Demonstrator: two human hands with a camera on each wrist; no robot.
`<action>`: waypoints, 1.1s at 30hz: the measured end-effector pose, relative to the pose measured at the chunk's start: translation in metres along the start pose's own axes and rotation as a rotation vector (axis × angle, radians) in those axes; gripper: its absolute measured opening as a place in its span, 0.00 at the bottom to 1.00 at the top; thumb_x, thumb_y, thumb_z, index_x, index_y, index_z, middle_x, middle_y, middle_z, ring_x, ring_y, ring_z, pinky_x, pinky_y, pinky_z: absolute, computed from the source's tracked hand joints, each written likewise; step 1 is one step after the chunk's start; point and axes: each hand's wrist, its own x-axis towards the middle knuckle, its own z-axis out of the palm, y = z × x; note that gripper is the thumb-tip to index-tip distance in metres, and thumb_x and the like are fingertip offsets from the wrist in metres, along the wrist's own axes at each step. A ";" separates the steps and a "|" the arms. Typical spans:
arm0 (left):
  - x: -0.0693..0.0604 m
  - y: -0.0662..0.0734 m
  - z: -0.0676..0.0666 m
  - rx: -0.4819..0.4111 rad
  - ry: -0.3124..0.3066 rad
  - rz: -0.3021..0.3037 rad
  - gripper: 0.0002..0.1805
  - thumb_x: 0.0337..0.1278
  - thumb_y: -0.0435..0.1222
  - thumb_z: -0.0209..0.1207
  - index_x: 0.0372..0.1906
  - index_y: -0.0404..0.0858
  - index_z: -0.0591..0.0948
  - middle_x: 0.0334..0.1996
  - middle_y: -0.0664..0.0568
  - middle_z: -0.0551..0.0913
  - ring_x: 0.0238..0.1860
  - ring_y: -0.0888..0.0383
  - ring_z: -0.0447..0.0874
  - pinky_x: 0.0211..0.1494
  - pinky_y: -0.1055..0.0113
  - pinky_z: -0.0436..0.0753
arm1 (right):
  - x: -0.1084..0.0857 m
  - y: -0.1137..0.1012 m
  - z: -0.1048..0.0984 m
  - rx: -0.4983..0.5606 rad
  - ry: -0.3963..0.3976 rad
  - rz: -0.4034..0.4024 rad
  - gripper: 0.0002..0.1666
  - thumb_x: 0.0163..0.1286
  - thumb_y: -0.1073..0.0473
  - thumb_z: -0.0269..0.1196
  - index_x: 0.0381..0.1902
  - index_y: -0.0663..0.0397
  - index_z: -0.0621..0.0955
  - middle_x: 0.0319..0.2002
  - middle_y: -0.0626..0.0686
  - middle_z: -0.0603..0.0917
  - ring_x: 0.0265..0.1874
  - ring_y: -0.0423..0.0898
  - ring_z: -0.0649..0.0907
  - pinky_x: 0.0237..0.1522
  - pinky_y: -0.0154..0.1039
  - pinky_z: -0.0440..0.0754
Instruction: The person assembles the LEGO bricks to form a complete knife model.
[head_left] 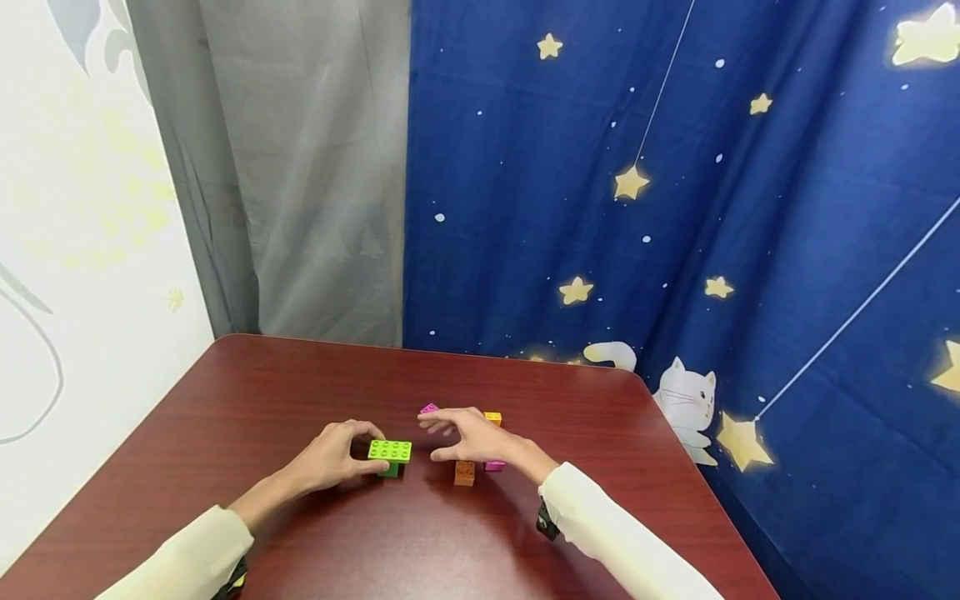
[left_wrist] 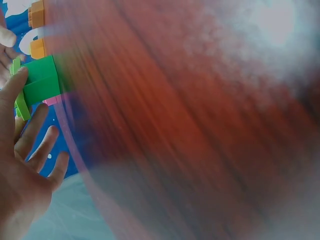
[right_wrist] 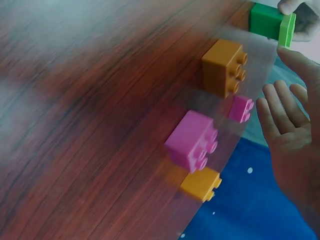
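Note:
My left hand (head_left: 327, 454) pinches a light green brick (head_left: 390, 451) with studs on top, thumb at the near side and fingers behind. Directly beneath that brick is a darker green brick (left_wrist: 42, 80), and the two appear joined. To the right, my right hand (head_left: 471, 435) hovers with extended fingers and holds nothing. Under and around it stand an orange brick (right_wrist: 220, 67), a pink brick (right_wrist: 189, 140), a yellow-orange brick (right_wrist: 201, 184) and a smaller-looking pink brick (right_wrist: 241, 108). In the head view the right hand partly hides this group.
The bricks are on a dark red-brown wooden table (head_left: 337, 542) with rounded far corners. Behind it hang a grey curtain (head_left: 322, 167) and a blue star-patterned curtain (head_left: 510, 208). A white patterned surface (head_left: 82, 292) borders the left side.

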 end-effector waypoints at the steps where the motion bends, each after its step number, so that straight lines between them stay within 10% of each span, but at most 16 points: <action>1: 0.000 0.000 0.000 0.003 0.001 0.000 0.18 0.51 0.52 0.77 0.43 0.51 0.85 0.37 0.65 0.85 0.39 0.58 0.83 0.46 0.56 0.83 | -0.002 0.002 -0.001 0.005 -0.002 0.004 0.37 0.66 0.61 0.75 0.71 0.57 0.75 0.64 0.55 0.83 0.58 0.53 0.85 0.58 0.36 0.80; 33: 0.004 0.003 -0.003 0.053 -0.024 -0.025 0.18 0.48 0.53 0.79 0.42 0.52 0.90 0.39 0.65 0.85 0.43 0.62 0.80 0.46 0.65 0.81 | -0.060 0.038 -0.011 -0.088 0.004 0.035 0.38 0.59 0.43 0.79 0.63 0.54 0.83 0.55 0.48 0.89 0.56 0.39 0.85 0.60 0.37 0.79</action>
